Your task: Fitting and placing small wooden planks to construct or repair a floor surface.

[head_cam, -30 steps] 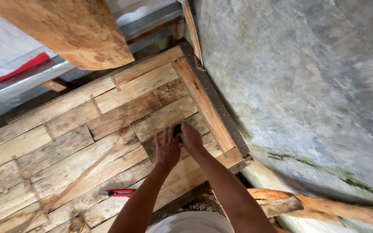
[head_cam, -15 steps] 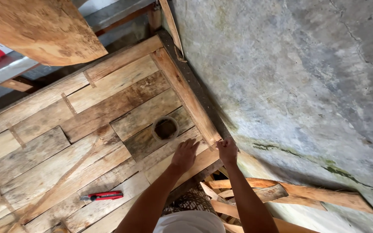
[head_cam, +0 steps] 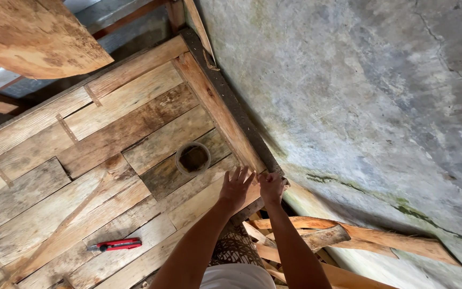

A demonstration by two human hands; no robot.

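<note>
A panel of rough wooden planks point(head_cam: 108, 134) lies below me, with a long edge board point(head_cam: 217, 107) along its right side. My left hand point(head_cam: 236, 187) rests flat on a plank near the panel's near right corner, fingers spread, holding nothing. Right beside it, my right hand point(head_cam: 271, 187) has its fingers curled over the near end of the edge board. A brown ring-shaped tape roll point(head_cam: 192, 158) lies flat on the planks just up and left of my left hand.
A red utility knife point(head_cam: 114, 245) lies on the planks at lower left. A grey concrete floor point(head_cam: 375, 107) fills the right side. Loose wood offcuts point(head_cam: 348, 238) lie below the corner. A thick wooden slab point(head_cam: 33, 37) overhangs at top left.
Both hands left the tape roll, which now lies alone on the planks. They moved right and toward me to the panel's corner, and my right hand closed over the edge board.
</note>
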